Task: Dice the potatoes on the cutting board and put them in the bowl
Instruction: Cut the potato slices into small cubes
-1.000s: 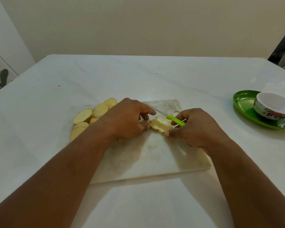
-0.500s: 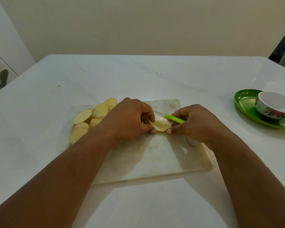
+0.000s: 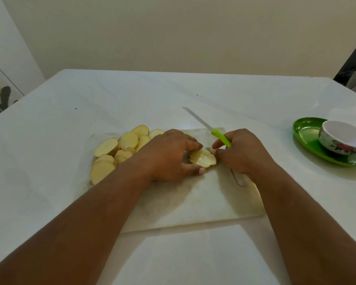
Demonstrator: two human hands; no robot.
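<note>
Resting at the middle of the cutting board [image 3: 193, 202], a small stack of potato slices [image 3: 202, 159] is pinched between the curled fingers of the left hand [image 3: 169, 155] and steadied at 3 o'clock by the right hand [image 3: 240, 153], which grips a green-handled knife [image 3: 221, 138] whose blade points toward 11 o'clock. More potato slices [image 3: 119, 151] are heaped at the board's 10 o'clock corner. The bowl [image 3: 341, 138] is seen on a green plate [image 3: 304, 134] at the desk's [image 3: 49, 161] 3 o'clock edge.

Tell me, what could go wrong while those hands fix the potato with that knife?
The left hand and right hand crowd one small potato stack, so it may slip apart. The right hand also holds the knife, blade pointing away over the cutting board edge; shifting grip could nick fingers.
</note>
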